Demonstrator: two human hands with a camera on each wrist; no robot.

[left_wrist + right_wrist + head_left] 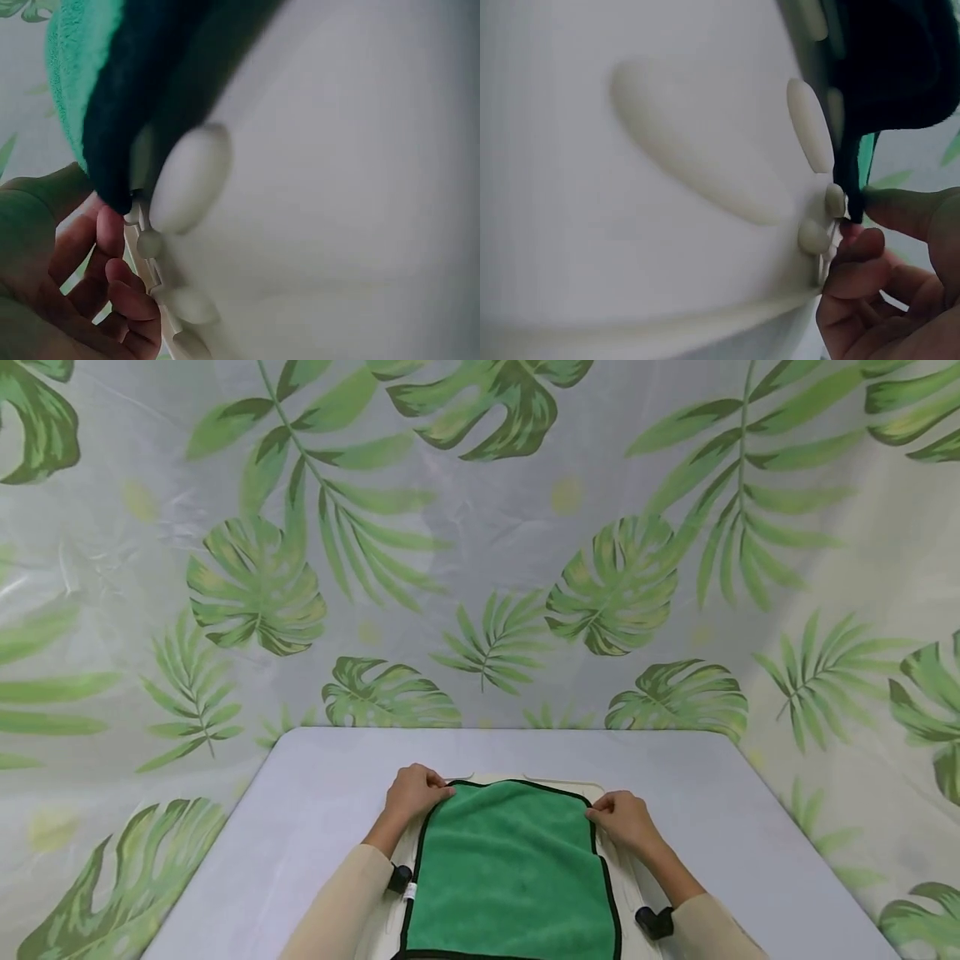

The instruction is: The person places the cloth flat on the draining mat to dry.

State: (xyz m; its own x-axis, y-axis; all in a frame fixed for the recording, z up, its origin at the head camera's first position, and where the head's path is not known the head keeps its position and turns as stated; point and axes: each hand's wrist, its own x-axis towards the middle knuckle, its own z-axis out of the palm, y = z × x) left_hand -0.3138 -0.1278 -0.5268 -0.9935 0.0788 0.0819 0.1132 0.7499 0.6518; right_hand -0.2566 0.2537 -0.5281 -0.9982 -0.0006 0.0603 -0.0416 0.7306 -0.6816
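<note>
A green cloth with black edging [513, 868] lies spread over a cream board [630, 881] at the table's near side. The board shows around the cloth's sides and top. My left hand [412, 793] pinches the cloth's far left corner between thumb and fingers. At the far right corner, my right hand [625, 818] pinches the black edge. Raised oval bumps stand out on the board's pale surface [337, 187] in the left wrist view, and the cloth's dark edging [112, 150] hangs beside them. The right wrist view shows similar bumps next to the fingertips [861, 244].
The table [315, 793] has a white top with rounded far corners. Behind it hangs a sheet with a green leaf print [487, 568]. A small white label [409, 891] sits on the cloth's left edge. Black devices [654, 922] are worn at both wrists.
</note>
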